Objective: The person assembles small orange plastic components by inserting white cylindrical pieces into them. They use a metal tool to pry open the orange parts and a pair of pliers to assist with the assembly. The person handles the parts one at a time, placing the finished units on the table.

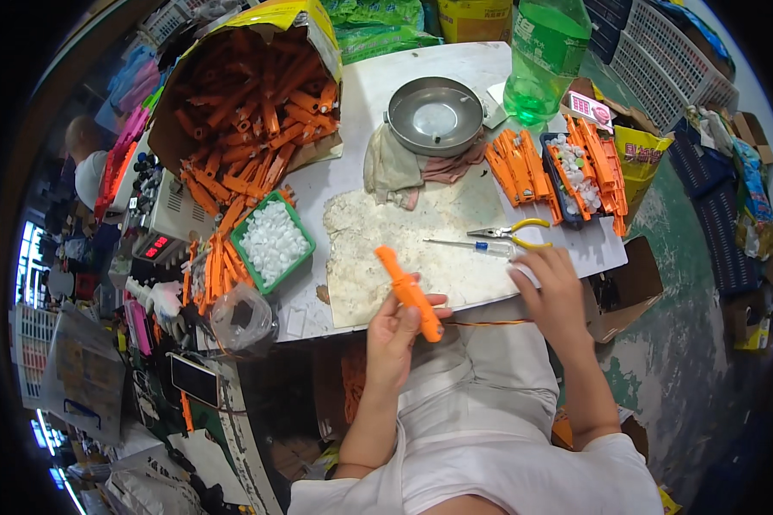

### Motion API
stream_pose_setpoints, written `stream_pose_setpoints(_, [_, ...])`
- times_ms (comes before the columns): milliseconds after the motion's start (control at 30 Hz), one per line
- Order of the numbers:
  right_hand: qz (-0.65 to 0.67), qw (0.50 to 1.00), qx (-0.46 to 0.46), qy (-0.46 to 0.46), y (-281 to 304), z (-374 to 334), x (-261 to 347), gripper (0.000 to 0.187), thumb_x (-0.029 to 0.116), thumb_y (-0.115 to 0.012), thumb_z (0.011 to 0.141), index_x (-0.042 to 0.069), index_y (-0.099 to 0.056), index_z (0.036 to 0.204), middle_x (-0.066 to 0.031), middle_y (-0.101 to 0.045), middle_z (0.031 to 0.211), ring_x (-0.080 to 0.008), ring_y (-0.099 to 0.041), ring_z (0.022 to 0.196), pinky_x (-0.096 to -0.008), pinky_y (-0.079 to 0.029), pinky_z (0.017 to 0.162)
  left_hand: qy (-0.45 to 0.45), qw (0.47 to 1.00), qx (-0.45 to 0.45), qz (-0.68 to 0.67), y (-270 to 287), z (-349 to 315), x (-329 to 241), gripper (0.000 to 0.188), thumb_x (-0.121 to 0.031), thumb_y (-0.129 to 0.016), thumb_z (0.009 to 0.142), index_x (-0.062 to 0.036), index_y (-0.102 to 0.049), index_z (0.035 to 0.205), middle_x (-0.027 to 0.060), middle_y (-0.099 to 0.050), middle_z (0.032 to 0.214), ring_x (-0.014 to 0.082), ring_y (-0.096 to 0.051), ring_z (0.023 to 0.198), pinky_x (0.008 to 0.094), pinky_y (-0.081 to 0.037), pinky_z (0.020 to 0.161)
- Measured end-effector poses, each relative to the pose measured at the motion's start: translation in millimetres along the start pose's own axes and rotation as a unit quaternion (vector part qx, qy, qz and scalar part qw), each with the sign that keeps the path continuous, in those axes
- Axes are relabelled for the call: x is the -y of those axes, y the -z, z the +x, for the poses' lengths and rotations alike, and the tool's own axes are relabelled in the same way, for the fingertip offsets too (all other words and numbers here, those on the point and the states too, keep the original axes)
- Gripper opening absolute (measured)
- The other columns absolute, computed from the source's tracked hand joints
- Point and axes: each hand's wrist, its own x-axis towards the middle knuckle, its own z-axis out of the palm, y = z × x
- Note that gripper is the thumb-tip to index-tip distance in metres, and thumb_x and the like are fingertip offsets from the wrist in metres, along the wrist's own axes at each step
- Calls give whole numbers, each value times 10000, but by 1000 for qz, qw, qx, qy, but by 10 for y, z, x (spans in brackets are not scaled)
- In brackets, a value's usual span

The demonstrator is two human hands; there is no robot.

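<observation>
My left hand [392,336] grips an orange plastic casing [410,298], held tilted above the table's front edge. A thin red-and-yellow wire [489,323] stretches from near the casing's lower end toward my right wrist. My right hand [556,296] is over the front edge, fingers bent and apart, with nothing seen in it. Just beyond its fingertips lies a screwdriver [492,248] with a clear and blue handle. Pliers [531,225] with yellow handles rest behind the screwdriver. Both tools lie on a worn, stained board [378,232].
A large sack [325,43] of orange casings lies at the back left. Nearby stands a green basket [309,249] of white pieces. A metal bowl [468,116] sits on cloths [392,172]. Behind stands a green bottle [545,60]. More casings [520,167] lie right, beside a dark tray [551,167].
</observation>
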Motion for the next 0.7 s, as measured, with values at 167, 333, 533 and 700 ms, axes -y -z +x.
stream_pose_setpoints(167, [-53, 997, 35, 39, -640, 247, -89, 191, 130, -696, 743, 29, -560, 830, -103, -530, 863, -289, -501, 869, -387, -414, 769, 12, 999, 28, 37, -44, -155, -33, 547, -205, -599, 912, 40, -370, 1344, 220, -630, 1042, 265, -657, 925, 332, -508, 817])
stream_pose_setpoints(333, [186, 969, 112, -121, -452, 29, 47, 145, 121, -635, 838, 15, -546, 879, -88, -535, 750, -224, -517, 709, -317, -426, 661, 29, 997, -23, 60, 182, -313, -73, 524, -161, -595, 910, 57, -378, 1334, 202, -633, 1033, 238, -652, 915, 326, -501, 831])
stream_pose_setpoints(533, [363, 894, 148, -218, -75, -204, 378, 164, 149, -583, 914, 21, -579, 1015, -40, -528, 680, -88, -468, 612, -239, -400, 575, 63, 994, 0, 89, 232, -343, -53, 514, -158, -606, 907, 35, -400, 1337, 139, -631, 986, 197, -642, 886, 292, -495, 809])
stream_pose_setpoints(700, [312, 931, 150, -119, -75, -157, 402, 171, 130, -620, 884, 1, -646, 992, -71, -623, 761, -105, -531, 640, -241, -418, 584, 64, 995, 38, 69, 162, -323, -14, 513, -172, -611, 904, 24, -414, 1335, 99, -620, 927, 177, -635, 854, 290, -494, 797])
